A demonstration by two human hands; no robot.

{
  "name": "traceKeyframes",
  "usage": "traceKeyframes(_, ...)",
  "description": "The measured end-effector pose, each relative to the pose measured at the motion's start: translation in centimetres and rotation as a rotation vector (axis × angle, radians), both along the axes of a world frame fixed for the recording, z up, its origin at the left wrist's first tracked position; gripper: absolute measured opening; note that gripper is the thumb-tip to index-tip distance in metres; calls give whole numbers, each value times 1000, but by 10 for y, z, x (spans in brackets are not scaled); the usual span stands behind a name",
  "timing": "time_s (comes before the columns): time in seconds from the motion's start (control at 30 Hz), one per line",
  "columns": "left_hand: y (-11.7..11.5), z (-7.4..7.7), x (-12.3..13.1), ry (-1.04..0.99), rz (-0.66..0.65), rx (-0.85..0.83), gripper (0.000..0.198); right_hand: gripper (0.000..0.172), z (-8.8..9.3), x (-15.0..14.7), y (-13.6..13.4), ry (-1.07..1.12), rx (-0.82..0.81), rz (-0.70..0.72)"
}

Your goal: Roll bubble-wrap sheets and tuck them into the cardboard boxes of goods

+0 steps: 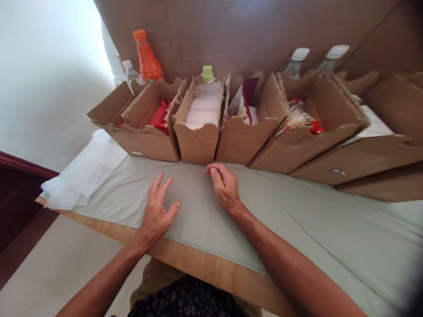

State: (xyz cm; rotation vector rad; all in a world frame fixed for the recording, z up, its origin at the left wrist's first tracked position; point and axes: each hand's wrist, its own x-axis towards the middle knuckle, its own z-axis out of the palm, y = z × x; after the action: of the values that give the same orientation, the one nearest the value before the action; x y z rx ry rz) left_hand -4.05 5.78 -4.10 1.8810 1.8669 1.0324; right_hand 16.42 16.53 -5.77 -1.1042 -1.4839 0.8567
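My left hand (158, 213) hovers over the pale green cloth (194, 215) with its fingers spread and nothing in it. To its right, my right hand (224, 185) is closed, its fingers curled in toward the thumb, and I see no object in it. It is close to the front of a narrow cardboard box (198, 145) that holds white folded padding (204, 105). Beside that stands another cardboard box (246, 141) with a white and maroon packet (244, 99) inside. Neither hand touches a box.
A left cardboard box (145, 143) contains red packets (161, 116). An orange bottle (147, 57) and several capped bottles stand behind the row. More boxes (307, 149) extend right, against a tall cardboard panel (231, 39). White sheets (89, 165) lie at the left table end.
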Motion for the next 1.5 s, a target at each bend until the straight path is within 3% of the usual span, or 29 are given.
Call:
traceKeyframes(0.07, -21, -9, -28, 105, 73, 50, 43, 25, 20, -13, -9, -49, 56, 72)
traceKeyframes(0.13, -35, -20, -47, 189, 111, 129, 37, 31, 46, -32, -12, -136, 144, 175)
traceKeyframes(0.23, -47, -34, -57, 220, 122, 220, 32, 54, 88, -69, 4, -332, 252, 272)
traceKeyframes(0.3, -50, -37, -55, 196, 125, 269, 30, 62, 111, -93, 25, -477, 247, 242)
traceKeyframes(0.43, -54, -34, -50, 72, 190, 331, 29, 31, 130, -122, 55, -693, 162, 137)
traceKeyframes(0.53, -56, -35, -52, -138, 275, 300, 40, 22, 130, -123, 39, -654, 160, 173)
traceKeyframes(0.63, -55, -41, -54, -431, 344, 306, 54, 20, 129, -102, -7, -590, 188, 263)
traceKeyframes(0.73, -52, -46, -57, -605, 368, 339, 62, 18, 133, -58, -57, -524, 223, 367)
traceKeyframes(0.83, -52, -43, -57, -628, 373, 287, 66, 16, 140, 4, -86, -503, 234, 389)
traceKeyframes(0.9, -56, -37, -53, -615, 352, 214, 66, 15, 140, 48, -93, -519, 213, 292)
traceKeyframes(1.0, -64, -26, -37, -608, 249, 140, 66, 18, 131, 106, -101, -448, 115, -30)
traceKeyframes(1.07, -69, -20, -22, -610, 156, 122, 68, 35, 118, 134, -111, -296, 34, -184)
traceKeyframes(1.13, -73, -16, -8, -619, 78, 100, 67, 53, 101, 153, -125, -191, -41, -169)
traceKeyframes(1.23, -76, -13, 8, -627, -19, 19, 61, 65, 73, 161, -145, -256, -145, 25)
traceKeyframes(1.3, -74, -12, 15, -621, -38, -26, 55, 62, 56, 155, -150, -368, -170, 92)
traceKeyframes(1.4, -63, -6, 24, -610, -24, -39, 48, 47, 41, 140, -143, -481, -173, 30)
traceKeyframes(1.5, -40, 0, 33, -577, -58, -63, 43, 37, 37, 130, -125, -444, -133, -88)
